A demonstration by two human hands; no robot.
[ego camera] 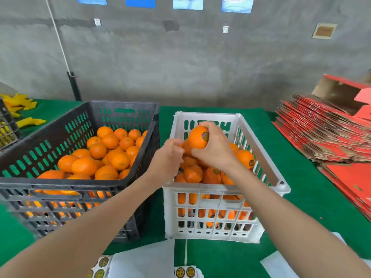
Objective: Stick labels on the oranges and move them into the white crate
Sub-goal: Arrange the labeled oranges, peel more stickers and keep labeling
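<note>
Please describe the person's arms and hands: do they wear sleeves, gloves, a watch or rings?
The left arm and the right arm are bare up to the frame's edge: no sleeves show. The left hand and the right hand wear no gloves. No watch, bracelet or ring is visible.

Even, soft indoor light; wide-angle bending and blur at edges.

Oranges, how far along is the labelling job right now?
Done: the white crate holds a pile of oranges, some showing labels. In hand: the right hand grips a labelled orange over it. Left: the black crate holds many with no labels showing.
</note>
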